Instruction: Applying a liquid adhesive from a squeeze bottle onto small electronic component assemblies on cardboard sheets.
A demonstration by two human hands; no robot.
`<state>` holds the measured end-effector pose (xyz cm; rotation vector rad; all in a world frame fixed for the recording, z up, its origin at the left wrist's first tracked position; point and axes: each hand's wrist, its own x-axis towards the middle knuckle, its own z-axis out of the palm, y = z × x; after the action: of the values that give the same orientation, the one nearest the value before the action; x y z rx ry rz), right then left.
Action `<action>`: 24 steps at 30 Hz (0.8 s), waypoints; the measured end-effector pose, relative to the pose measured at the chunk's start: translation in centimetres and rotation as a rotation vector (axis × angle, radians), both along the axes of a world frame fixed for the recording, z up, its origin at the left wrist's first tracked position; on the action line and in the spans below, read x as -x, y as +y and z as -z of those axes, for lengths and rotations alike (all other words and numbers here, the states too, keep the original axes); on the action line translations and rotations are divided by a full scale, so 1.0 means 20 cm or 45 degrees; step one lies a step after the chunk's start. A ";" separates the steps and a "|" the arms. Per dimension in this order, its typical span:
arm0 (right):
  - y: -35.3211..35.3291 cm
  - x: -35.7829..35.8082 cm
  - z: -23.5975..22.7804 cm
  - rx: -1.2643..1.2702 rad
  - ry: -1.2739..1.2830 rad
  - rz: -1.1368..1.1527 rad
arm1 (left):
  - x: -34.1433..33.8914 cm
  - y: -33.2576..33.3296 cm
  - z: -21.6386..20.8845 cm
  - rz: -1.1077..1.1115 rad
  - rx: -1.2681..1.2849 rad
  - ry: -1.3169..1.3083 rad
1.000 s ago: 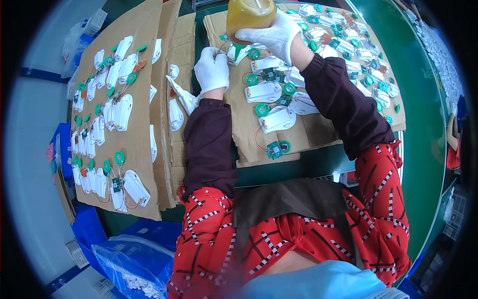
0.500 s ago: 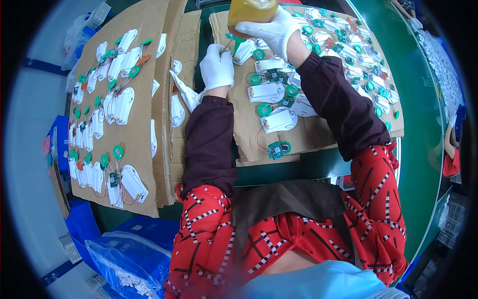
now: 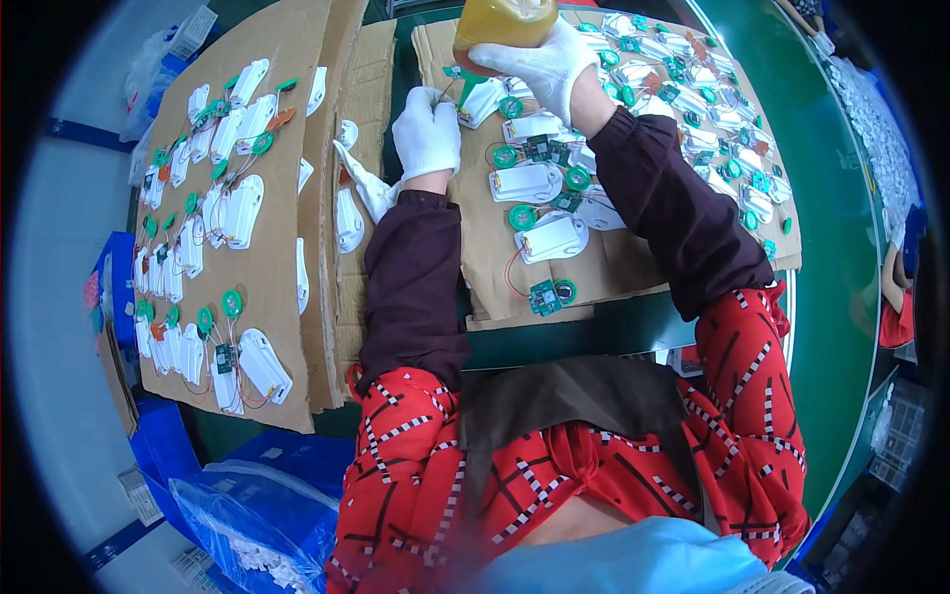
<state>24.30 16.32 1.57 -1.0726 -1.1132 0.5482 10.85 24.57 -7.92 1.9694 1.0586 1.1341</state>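
My right hand [image 3: 547, 65], in a white glove, is wrapped round a bottle of amber liquid [image 3: 505, 22] at the top of the view. The bottle is tilted and its upper part runs out of view. My left hand [image 3: 427, 134], gloved too, is closed, fingertips at the left edge of the right cardboard sheet [image 3: 554, 285]. A thin wire seems to lead from those fingertips toward a small green circuit board; what they pinch is too small to tell. Beside that hand lies a white plastic housing [image 3: 482, 103]. More white housings [image 3: 525, 183] with wired green discs [image 3: 522, 217] lie below the bottle.
At left, another cardboard sheet [image 3: 289, 198] carries several wired white housings. A limp white glove [image 3: 368, 183] lies against my left wrist. Beneath is a green tabletop [image 3: 826, 297]. Blue bins [image 3: 163, 441] and a clear bag [image 3: 252, 515] stand lower left.
The whole picture has shifted very slightly to the left. Both hands keep nearly the same pose, and the bottle stays tilted in my right hand.
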 end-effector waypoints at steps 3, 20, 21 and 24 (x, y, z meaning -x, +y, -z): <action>-0.01 0.00 0.00 0.083 -0.112 0.057 | 0.00 0.00 0.00 -0.004 -0.001 -0.012; -0.12 -0.07 0.04 0.277 -0.286 0.161 | 0.00 0.01 0.01 -0.023 -0.008 -0.019; -0.13 -0.07 0.04 0.275 -0.289 0.162 | 0.00 0.01 0.02 -0.022 -0.009 -0.022; -0.18 -0.11 0.00 0.130 -0.144 0.038 | -0.02 0.01 0.02 -0.018 0.034 -0.070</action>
<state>26.49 12.64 1.48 -1.2188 -1.1758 0.5306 11.28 24.81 -8.39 1.9017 1.0551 1.1689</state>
